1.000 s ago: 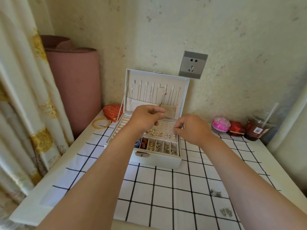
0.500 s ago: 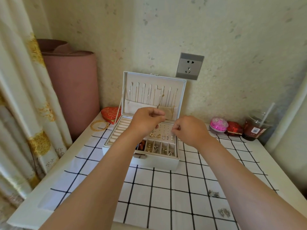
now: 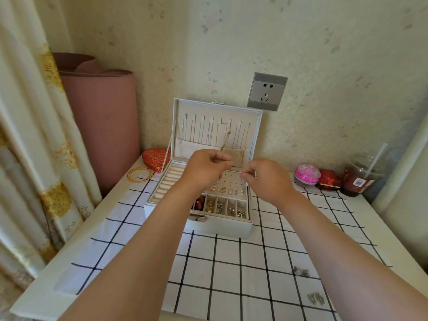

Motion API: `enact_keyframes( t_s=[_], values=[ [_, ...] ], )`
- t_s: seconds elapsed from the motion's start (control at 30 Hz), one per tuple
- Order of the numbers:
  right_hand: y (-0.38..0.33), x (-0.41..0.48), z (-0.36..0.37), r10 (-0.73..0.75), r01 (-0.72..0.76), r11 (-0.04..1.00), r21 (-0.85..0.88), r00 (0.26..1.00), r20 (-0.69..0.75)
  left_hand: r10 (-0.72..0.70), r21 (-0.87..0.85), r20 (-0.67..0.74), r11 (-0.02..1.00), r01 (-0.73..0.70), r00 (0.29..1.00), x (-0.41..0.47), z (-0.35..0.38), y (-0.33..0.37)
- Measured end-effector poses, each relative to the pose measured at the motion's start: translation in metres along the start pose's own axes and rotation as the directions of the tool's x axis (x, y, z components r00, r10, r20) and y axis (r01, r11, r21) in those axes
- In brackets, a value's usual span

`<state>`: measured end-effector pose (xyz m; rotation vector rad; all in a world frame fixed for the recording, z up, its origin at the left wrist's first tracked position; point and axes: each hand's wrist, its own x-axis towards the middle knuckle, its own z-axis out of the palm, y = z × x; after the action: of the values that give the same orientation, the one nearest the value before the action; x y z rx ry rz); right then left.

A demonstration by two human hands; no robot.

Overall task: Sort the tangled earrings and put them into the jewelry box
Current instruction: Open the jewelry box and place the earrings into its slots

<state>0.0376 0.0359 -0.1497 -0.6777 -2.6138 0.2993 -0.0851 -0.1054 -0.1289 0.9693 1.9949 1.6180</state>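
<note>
The white jewelry box [image 3: 217, 228] stands open against the wall, with chains hanging in its raised lid [image 3: 254, 126]. Its stud panel [image 3: 231, 181] holds a row of earrings, and the small front compartments hold rings and earrings. Both hands hover over the stud panel. My left hand [image 3: 203, 169] has its fingers curled and its fingertips pinched together. My right hand [image 3: 266, 179] pinches with thumb and forefinger a little to the right. A tiny earring seems to be held between them, too small to make out. Two loose earring clumps [image 3: 301, 271] [image 3: 315, 298] lie on the checked cloth, front right.
A red heart-shaped box [image 3: 155, 158] and gold bangles [image 3: 140, 174] lie left of the jewelry box. A pink case [image 3: 306, 173], a small red box [image 3: 328, 179] and a drink cup with a straw [image 3: 360, 177] stand back right. A curtain and a pink roll stand at left.
The view has shifted slightly. Both hands stay pinched close together over the stud panel, barely moved.
</note>
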Motion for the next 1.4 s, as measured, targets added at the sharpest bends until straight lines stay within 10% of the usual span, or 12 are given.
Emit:
enact_keyframes(
  t_s=[0.43, 0.73, 1.0, 1.23, 1.4],
  values=[
    [-0.004, -0.001, 0.002, -0.029, 0.021, 0.998, 0.061, 0.991, 0.127, 0.000, 0.039, 0.010, 0.999, 0.000, 1.000, 0.000, -0.001, -0.004],
    [-0.016, 0.006, -0.023, 0.055, -0.118, 0.737, 0.665, 0.992, 0.114, -0.023, -0.013, 0.005, 1.000, 0.023, 1.000, -0.001, 0.004, -0.002],
    [-0.014, 0.003, -0.025, 0.068, -0.100, 0.666, 0.739, 0.995, 0.074, -0.033, -0.084, -0.023, 0.996, 0.031, 0.999, -0.001, 0.005, 0.001],
    [-0.002, -0.001, -0.006, 0.105, -0.129, 0.902, 0.412, 0.991, 0.080, 0.098, 0.576, 0.131, 0.803, -0.156, 0.987, 0.003, 0.002, -0.019],
    [-0.007, -0.005, -0.001, 0.064, -0.079, 0.986, 0.146, 0.993, 0.103, 0.064, 0.699, 0.282, 0.670, -0.250, 0.957, 0.003, 0.003, -0.030]
  ],
)
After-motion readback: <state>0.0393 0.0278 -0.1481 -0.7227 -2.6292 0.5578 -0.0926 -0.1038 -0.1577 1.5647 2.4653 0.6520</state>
